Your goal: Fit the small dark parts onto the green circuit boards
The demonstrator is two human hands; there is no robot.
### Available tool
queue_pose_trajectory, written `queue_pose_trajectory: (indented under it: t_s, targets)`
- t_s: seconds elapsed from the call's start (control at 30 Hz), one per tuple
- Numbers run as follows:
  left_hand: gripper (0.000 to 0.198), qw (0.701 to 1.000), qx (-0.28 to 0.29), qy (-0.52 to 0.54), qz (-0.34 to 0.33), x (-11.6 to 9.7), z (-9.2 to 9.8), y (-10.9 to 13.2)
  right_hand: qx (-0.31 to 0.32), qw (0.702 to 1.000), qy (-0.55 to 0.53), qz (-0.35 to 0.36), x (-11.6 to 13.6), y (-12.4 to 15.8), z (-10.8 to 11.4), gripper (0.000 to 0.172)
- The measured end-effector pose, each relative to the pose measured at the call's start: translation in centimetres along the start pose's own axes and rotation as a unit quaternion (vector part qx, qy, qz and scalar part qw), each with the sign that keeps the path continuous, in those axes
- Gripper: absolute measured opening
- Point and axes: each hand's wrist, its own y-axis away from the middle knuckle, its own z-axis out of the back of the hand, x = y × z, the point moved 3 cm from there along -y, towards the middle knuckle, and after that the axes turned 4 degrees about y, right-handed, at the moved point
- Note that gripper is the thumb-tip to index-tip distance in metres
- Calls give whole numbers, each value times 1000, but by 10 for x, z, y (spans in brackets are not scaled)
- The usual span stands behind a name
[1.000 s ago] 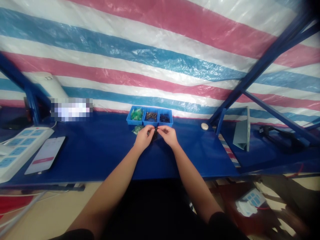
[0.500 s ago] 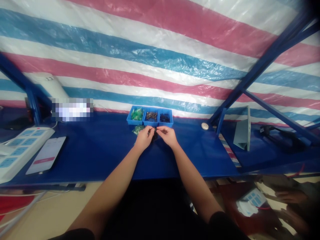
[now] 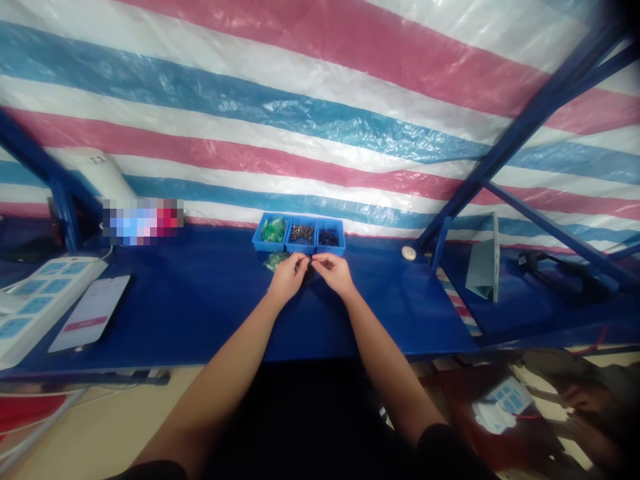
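Just in front of three joined blue bins, my left hand (image 3: 289, 277) and my right hand (image 3: 336, 271) meet with fingertips pinched. Between them is a small dark piece (image 3: 309, 268), mostly covered by the fingers and too small to name. The left bin (image 3: 270, 247) holds green pieces (image 3: 273, 230), the middle one small brassy metal parts (image 3: 303, 233), the right one small black parts (image 3: 329, 237). Clear greenish packets (image 3: 275, 261) lie on the table beside my left hand.
On the blue table (image 3: 190, 300), a white power strip (image 3: 50, 293) and a phone (image 3: 90, 313) lie at the left. A pale round object (image 3: 409, 253) is at the right, near a blue frame post (image 3: 440, 247). A striped sheet (image 3: 300, 147) hangs behind.
Both hands keep their pinch at nearly the same spot, with hardly any finger movement visible. The whole view has shifted very slightly.
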Motion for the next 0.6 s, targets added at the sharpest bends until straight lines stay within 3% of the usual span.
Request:
queue_pose_trajectory:
  t_s: [0.6]
  targets:
    - [27,1000,-3,-7,-5,-4,1,0,-13,999,33,4,3,1,2,28]
